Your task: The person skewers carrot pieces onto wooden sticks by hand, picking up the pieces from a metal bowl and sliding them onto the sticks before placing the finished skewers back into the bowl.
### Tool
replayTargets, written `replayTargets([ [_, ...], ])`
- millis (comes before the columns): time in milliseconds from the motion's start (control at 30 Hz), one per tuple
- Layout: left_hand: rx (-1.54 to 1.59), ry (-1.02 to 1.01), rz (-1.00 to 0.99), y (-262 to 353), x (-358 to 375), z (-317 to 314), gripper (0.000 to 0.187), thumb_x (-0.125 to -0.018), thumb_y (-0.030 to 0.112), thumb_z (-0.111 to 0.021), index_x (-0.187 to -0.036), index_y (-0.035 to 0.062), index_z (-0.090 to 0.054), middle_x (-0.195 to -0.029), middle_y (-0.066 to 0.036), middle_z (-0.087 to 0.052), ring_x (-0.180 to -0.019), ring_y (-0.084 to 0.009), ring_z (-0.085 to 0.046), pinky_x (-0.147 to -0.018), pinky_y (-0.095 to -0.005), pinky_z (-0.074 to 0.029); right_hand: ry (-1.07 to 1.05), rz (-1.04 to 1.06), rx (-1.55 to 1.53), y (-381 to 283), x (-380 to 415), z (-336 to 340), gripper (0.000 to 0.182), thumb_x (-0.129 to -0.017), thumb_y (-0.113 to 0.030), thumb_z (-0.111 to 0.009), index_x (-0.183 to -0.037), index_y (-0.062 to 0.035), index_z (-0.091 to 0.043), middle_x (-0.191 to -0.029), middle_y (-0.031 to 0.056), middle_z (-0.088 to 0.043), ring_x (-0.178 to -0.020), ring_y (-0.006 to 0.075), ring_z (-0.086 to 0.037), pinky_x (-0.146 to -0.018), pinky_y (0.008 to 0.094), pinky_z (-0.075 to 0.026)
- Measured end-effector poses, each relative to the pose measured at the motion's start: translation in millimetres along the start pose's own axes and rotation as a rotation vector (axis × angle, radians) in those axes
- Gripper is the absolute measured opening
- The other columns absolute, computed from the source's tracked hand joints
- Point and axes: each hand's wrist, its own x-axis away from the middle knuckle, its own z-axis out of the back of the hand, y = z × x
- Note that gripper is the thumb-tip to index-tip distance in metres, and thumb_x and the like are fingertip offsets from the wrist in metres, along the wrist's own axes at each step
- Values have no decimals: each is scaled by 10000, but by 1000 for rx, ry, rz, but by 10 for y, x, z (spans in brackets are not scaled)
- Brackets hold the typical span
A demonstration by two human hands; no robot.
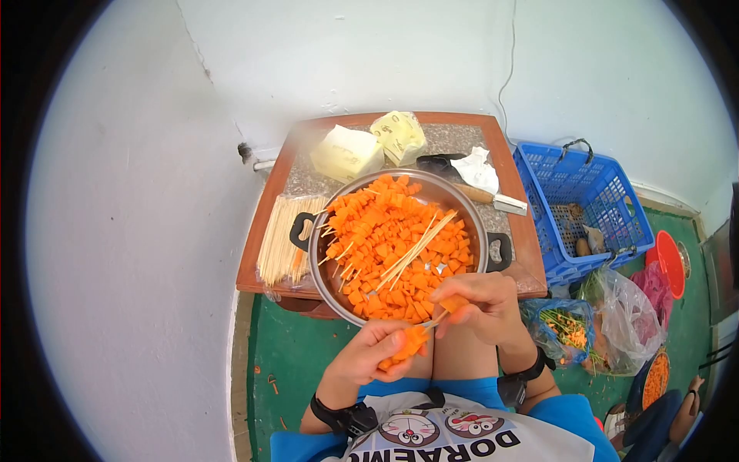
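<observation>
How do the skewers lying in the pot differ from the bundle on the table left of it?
The skewers in the pot are few and lie slanted across the carrot cubes; the bundle on the table is a thick stack lying flat beside the pot. Some sticks at the pot's left rim carry carrot pieces; the bundle's look bare. Both are thin pale sticks.

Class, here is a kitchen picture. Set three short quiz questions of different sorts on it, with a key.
1. True or false: the pot holds orange cubes.
2. Which hand holds a skewer loaded with cubes? A left hand B right hand
3. What colour is the basket on the floor?

Key: 1 true. 2 A; the right hand pinches a single cube at the skewer tip. 3 blue.
</observation>
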Motion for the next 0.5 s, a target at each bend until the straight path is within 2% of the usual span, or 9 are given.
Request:
replayTargets([
  [67,-90,43,-44,-73,-37,-41,267,-815,242,-503,-862,-20,-522,-493,-1,-430,-384,-48,-347,-343,-178,-251,59,-23,-30,-18,-1,-31,325,-773,-235,-559,-891,68,-552,-733,140,-566,-532,161,-579,-456,220,-462],
  [133,-1103,480,-747,-197,-126,-70,287,-822,269,-488,-858,-15,-517,-482,-1,-417,-375,-42,-326,-334,-174,-221,119,-48,-61,-22,8,-54,330,-775,-238,-556,-894,70,-551,-748,144,-565,-534,161,-578,-457,223,-469],
  [167,-1103,481,-747,-211,-163,-56,287,-822,269,-488,-858,-15,-517,-482,-1,-417,-375,-42,-326,-334,-174,-221,146,-88,-30,-20,12,-62,335,-777,-242,-553,-899,70,-549,-745,142,-562,-538,163,-576,-454,225,-474],
  [233,-1364,646,-990,-213,-222,-24,420,-816,361,-461,-831,-56,-505,-443,-29,-413,-329,-52,-305,-323,-186,-217,171,-128,1,-11,12,-69,341,-778,-247,-550,-905,69,-548,-742,140,-560,-541,166,-575,-450,228,-480],
  [267,-1363,647,-991,-181,-184,-66,420,-816,361,-461,-831,-56,-505,-443,-29,-413,-329,-52,-305,-323,-186,-217,171,-115,-7,0,10,-68,338,-778,-243,-550,-907,69,-546,-739,139,-556,-536,167,-573,-449,229,-484],
  [333,-490,284,-296,-80,-54,-172,419,-818,364,-456,-827,-51,-510,-456,-33,-427,-330,-51,-312,-323,-186,-217,169,-104,-14,15,14,-54,335,-778,-239,-551,-910,69,-544,-735,139,-553,-532,169,-571,-447,230,-487],
  [367,-490,284,-296,-57,-39,-135,419,-818,364,-456,-827,-51,-510,-456,-33,-427,-330,-51,-312,-323,-186,-217,97,-118,-110,19,22,-31,285,-781,-187,-544,-938,51,-545,-757,116,-554,-574,138,-563,-467,214,-485],
  [433,1,44,-7,-19,-32,-59,436,-819,381,-446,-825,-50,-512,-469,-34,-432,-326,-50,-307,-319,-189,-213,27,-133,-208,31,34,-14,247,-785,-135,-537,-965,33,-545,-779,93,-555,-616,107,-556,-487,198,-483],
  [500,-146,116,-86,-21,-40,-111,404,-822,351,-453,-826,-49,-512,-477,-31,-437,-340,-47,-316,-328,-184,-220,19,-133,-196,35,30,-6,252,-787,-141,-534,-969,33,-543,-801,93,-548,-634,114,-559,-481,196,-481],
])
